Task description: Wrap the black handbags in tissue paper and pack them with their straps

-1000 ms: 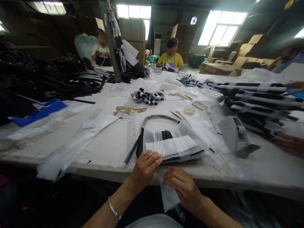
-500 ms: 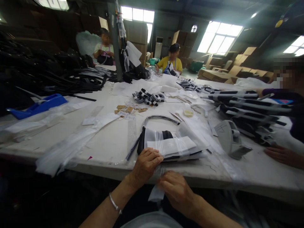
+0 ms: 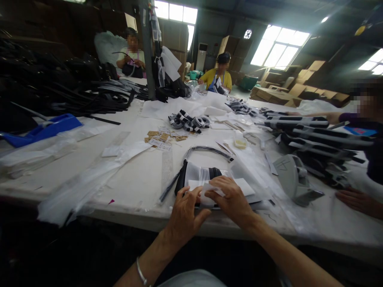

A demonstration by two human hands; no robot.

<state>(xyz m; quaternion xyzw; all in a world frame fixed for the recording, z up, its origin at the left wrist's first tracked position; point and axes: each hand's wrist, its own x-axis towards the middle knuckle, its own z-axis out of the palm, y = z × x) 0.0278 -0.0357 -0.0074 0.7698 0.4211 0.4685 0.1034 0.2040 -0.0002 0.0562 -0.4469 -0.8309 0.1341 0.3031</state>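
A black handbag (image 3: 180,181) lies flat near the table's front edge, partly covered by translucent wrapping and a white paper piece (image 3: 243,186). Its thin handle (image 3: 206,149), wrapped in clear film, arches behind it. My left hand (image 3: 184,215) rests at the bag's front edge, thumb stretched apart and fingertips bent onto the covering. Just right of it, my right hand (image 3: 229,197) pinches a small translucent wrapping sheet (image 3: 209,195) between thumb and fingers, over the bag. The two hands' fingertips nearly meet at this sheet. My fingers hide the bag's front middle.
A grey tape dispenser (image 3: 289,175) stands to the right, beside stacked wrapped black straps (image 3: 311,131). Brown tags (image 3: 164,136) and coiled straps (image 3: 188,121) lie behind the bag. A blue tool (image 3: 44,128) is at left. A co-worker's hand (image 3: 359,201) rests at far right.
My right hand has risen from below the table edge onto the bag, bringing the translucent sheet up. My left thumb has spread away from its fingers.
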